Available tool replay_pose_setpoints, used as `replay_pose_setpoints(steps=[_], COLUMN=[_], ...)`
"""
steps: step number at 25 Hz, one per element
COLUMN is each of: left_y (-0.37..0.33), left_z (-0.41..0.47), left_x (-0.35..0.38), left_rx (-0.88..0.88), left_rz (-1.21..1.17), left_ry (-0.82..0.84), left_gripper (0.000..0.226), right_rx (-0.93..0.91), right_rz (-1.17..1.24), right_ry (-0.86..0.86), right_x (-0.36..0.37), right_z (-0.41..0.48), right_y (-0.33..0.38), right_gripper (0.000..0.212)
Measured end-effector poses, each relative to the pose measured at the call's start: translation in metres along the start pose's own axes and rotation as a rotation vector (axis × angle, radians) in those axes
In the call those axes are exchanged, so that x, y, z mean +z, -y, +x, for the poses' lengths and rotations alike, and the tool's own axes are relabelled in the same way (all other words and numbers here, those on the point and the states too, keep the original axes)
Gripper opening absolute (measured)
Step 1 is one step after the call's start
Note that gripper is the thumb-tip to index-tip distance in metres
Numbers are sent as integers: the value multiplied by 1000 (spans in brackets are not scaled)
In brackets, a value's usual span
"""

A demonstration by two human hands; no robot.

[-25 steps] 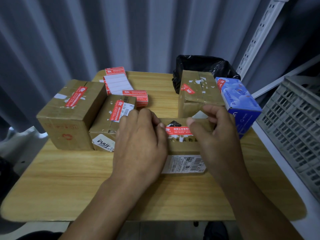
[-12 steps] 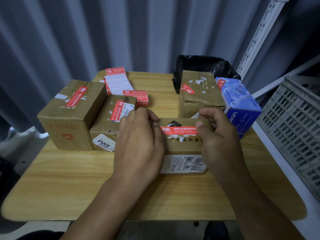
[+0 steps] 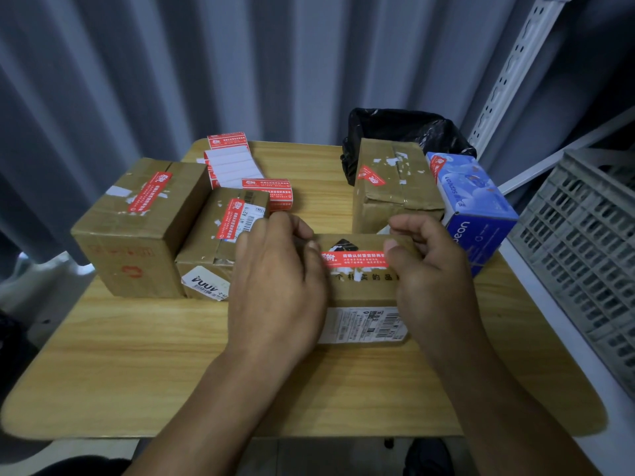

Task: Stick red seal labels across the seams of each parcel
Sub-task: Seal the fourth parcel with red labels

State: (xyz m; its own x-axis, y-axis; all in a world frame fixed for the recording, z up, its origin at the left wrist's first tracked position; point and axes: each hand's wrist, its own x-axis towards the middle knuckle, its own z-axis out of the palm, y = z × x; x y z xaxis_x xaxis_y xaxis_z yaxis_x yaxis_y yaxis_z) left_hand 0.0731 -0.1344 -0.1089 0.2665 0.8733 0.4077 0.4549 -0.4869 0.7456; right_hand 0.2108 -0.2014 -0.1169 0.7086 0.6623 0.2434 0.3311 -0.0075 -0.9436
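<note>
A brown cardboard parcel (image 3: pixel 360 290) lies in the middle of the wooden table (image 3: pixel 137 372). A red seal label (image 3: pixel 354 260) lies flat across its top. My left hand (image 3: pixel 275 283) grips the parcel's left end, fingers curled over the far edge, thumb at the label's left end. My right hand (image 3: pixel 433 273) grips the right end, its thumb pressing the label's right end. A white shipping label (image 3: pixel 360 324) shows on the front face.
Two labelled boxes, a large one (image 3: pixel 137 231) and a smaller one (image 3: pixel 213 249), stand at the left. Behind them lie label sheets (image 3: pixel 233 163). A third labelled box (image 3: pixel 395 190), a blue carton (image 3: pixel 477 207) and a black bag (image 3: pixel 405 128) are at the back right. A grey crate (image 3: pixel 584 252) stands beside the table.
The red label was held up by one end over the parcel; now it lies flat across the top. My right thumb has come down onto its right end.
</note>
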Motion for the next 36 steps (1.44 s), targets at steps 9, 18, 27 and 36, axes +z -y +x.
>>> replay_pose_setpoints(steps=[9,18,27,36], left_y=[0,7,8,15], left_z=[-3,-4,-2,-3], left_x=[-1,-3,-27,-27], left_rx=[5,33,68,198], left_rz=[0,-46,-58,68], left_ry=[12,11,146,329], left_gripper=[27,10,33,79], right_rx=[21,66,137,120], right_rz=[19,142,202,110], right_ry=[52,103,164,58], right_x=[-1,-12,-30,-16], right_z=[-3,-11,-11,-8], right_y=[4,6,11,11], right_gripper=[40,26,30,30])
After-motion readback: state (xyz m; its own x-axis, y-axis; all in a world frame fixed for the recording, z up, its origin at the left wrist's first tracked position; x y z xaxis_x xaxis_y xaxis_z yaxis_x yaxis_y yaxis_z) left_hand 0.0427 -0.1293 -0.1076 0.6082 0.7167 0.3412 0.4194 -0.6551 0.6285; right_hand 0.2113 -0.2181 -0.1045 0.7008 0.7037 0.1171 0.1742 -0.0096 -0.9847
